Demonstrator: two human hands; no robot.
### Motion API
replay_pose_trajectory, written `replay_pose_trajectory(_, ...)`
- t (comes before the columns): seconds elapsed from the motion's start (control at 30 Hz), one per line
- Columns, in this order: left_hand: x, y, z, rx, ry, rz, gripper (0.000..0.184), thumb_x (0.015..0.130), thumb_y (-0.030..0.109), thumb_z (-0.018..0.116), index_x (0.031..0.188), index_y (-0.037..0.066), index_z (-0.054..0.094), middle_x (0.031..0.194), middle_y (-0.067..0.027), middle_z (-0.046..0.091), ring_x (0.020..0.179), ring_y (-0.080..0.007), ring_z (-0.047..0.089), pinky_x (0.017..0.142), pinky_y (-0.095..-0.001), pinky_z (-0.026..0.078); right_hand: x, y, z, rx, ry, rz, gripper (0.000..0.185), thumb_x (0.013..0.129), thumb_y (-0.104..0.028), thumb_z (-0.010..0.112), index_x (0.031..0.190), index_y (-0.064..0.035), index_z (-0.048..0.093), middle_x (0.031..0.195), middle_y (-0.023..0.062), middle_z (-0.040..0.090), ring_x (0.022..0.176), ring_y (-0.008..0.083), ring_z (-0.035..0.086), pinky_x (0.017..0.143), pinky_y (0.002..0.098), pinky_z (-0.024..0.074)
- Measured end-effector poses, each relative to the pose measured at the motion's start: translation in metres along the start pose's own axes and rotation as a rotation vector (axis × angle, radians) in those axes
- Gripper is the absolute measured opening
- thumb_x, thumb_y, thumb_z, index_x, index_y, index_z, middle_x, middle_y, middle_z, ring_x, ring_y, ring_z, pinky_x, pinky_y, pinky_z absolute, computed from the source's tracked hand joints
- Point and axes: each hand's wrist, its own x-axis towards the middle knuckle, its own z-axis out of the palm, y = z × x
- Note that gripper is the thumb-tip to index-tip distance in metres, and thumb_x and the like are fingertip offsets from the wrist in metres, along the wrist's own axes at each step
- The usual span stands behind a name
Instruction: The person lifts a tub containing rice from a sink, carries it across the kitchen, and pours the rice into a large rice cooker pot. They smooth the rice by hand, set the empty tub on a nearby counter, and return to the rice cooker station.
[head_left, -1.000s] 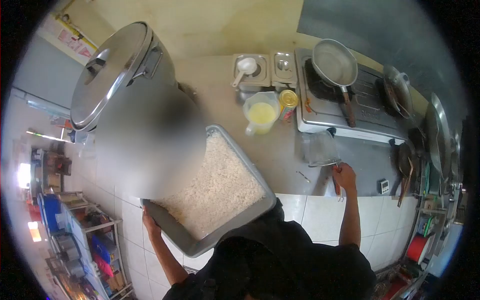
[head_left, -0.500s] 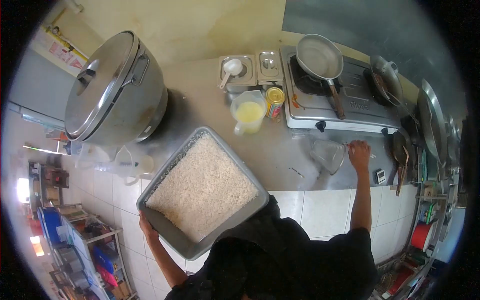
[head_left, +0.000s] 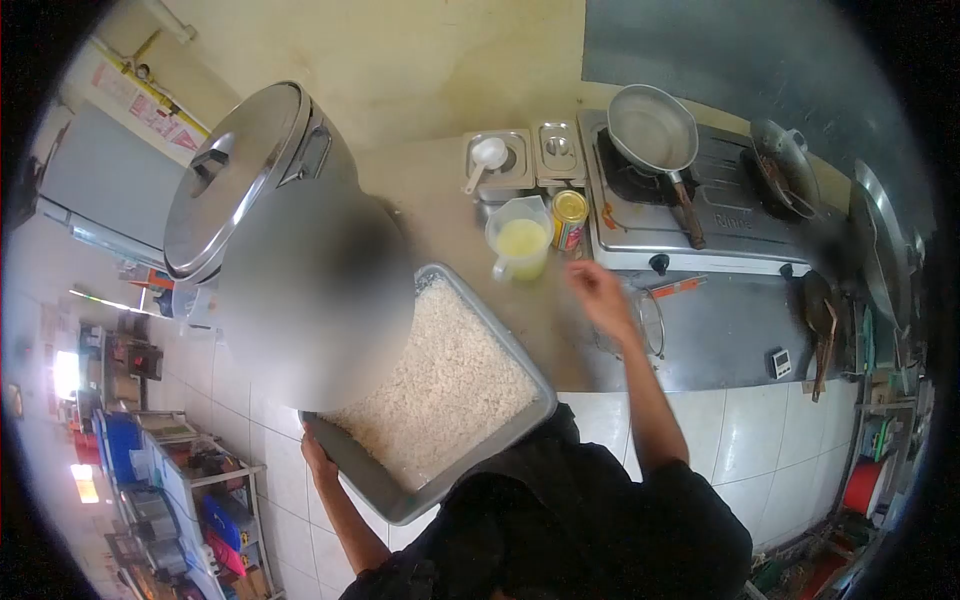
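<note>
A: Where is the gray tub (head_left: 400, 510)?
B: At the counter's front edge, set corner-on, with its near end jutting past that edge up to the person's black top (head_left: 580, 510). White grain (head_left: 450, 385) fills most of it. A blurred patch hides its far-left part.

A: And the hands?
B: They're well apart. The left hand (head_left: 318, 458) is clamped on the tub's outer left side. The right hand (head_left: 600, 292) is over the counter (head_left: 735, 335), fingers bent; I can't tell whether anything is between them. Its forearm crosses in front of the strainer (head_left: 655, 320), whose orange handle (head_left: 682, 286) points toward the timer's side.

A: What room is there to move?
B: A narrow strip of counter runs between the tub's right wall and the jug (head_left: 520, 240). A wider stretch of steel runs from the strainer to the timer (head_left: 780, 363), bounded by the stove (head_left: 720, 215) behind and the front edge nearer.

A: Counts?
B: One tub, one strainer, one timer. One jug with yellow liquid, one can (head_left: 569, 222) just beside it. Two steel containers behind those, one white scoop (head_left: 488, 155) on the left one. Two pans (head_left: 652, 130) on the stove. One large lidded pot (head_left: 240, 180) at far left.
</note>
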Motion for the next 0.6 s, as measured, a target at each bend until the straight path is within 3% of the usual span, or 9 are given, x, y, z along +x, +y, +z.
replay_pose_trajectory(0.1,0.008,-0.007,-0.013,-0.044,-0.057,0.001,0.047,0.095,0.041,0.042,0.114,-0.001,0.053,0.099,-0.0129,0.062,0.086,-0.0251,0.063,0.074,-0.0377,0.054,0.002,0.002,0.066,0.324,-0.205,0.144,0.040,0.086,-0.022,0.062,0.121,-0.0055,0.051,0.078,0.0053,0.061,0.070,0.0109,0.056,0.062,0.0259,0.0444)
replay_pose_trajectory(0.23,-0.001,-0.001,-0.002,-0.082,-0.058,-0.032,0.048,0.095,0.040,0.041,0.117,-0.001,0.052,0.101,-0.0130,0.062,0.086,-0.0259,0.063,0.075,-0.0371,0.054,0.008,-0.003,0.106,0.349,-0.202,0.208,0.048,0.087,-0.026,0.062,0.127,-0.0066,0.045,0.077,0.0053,0.060,0.069,0.0104,0.055,0.062,0.0255,0.0434)
replay_pose_trajectory(0.53,-0.005,0.005,0.000,-0.140,-0.156,-0.083,0.044,0.096,0.036,0.039,0.118,0.000,0.052,0.105,-0.0144,0.060,0.090,-0.0275,0.062,0.077,-0.0398,0.053,0.014,0.007,0.118,0.267,-0.215,0.149,0.034,0.089,-0.032,0.058,0.106,-0.0024,0.060,0.073,0.0056,0.059,0.067,0.0119,0.055,0.061,0.0278,0.0425)
replay_pose_trajectory(0.6,0.004,0.001,-0.006,-0.144,-0.160,-0.077,0.043,0.096,0.036,0.039,0.118,0.001,0.052,0.105,-0.0145,0.060,0.090,-0.0276,0.062,0.077,-0.0404,0.053,0.010,0.012,0.110,0.016,-0.114,0.087,0.033,0.090,-0.031,0.056,0.101,-0.0002,0.060,0.075,0.0097,0.060,0.068,0.0145,0.055,0.063,0.0296,0.0436)
